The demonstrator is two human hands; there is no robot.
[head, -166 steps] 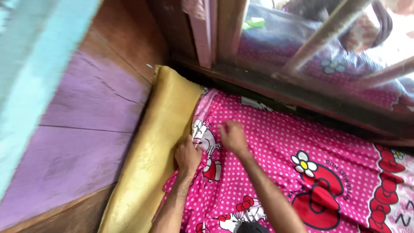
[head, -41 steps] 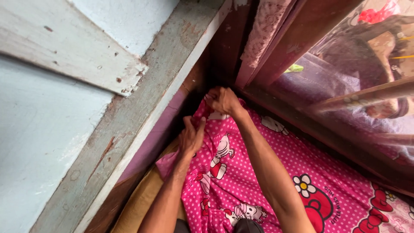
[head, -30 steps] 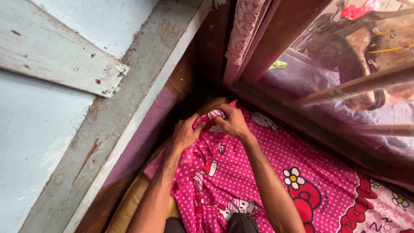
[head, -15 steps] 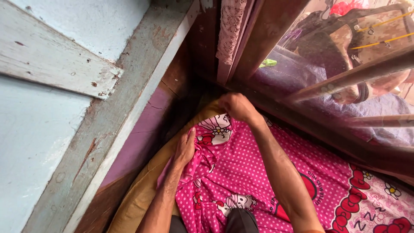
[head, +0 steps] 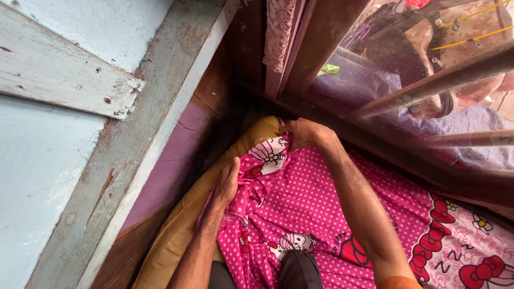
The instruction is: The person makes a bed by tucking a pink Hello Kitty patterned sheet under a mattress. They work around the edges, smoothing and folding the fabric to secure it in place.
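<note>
A pink polka-dot bed sheet (head: 305, 208) with cartoon cat prints lies over a mustard-yellow mattress (head: 176, 235). My right hand (head: 302, 131) grips the sheet's corner at the far corner of the mattress, against the wooden frame. My left hand (head: 227, 182) lies flat along the mattress's left edge, fingers on the bunched edge of the sheet. The mattress corner under my right hand is mostly hidden.
A purple and pale blue wooden wall (head: 96, 134) runs close along the left. A dark wooden window frame (head: 417, 160) with bars borders the far side, with a lace curtain strip (head: 278, 32) hanging at the corner and a netting-covered area beyond it.
Since a second ago my hands have parted: the right hand has pushed the sheet corner out to the far mattress corner, and the left has slid back along the left edge.
</note>
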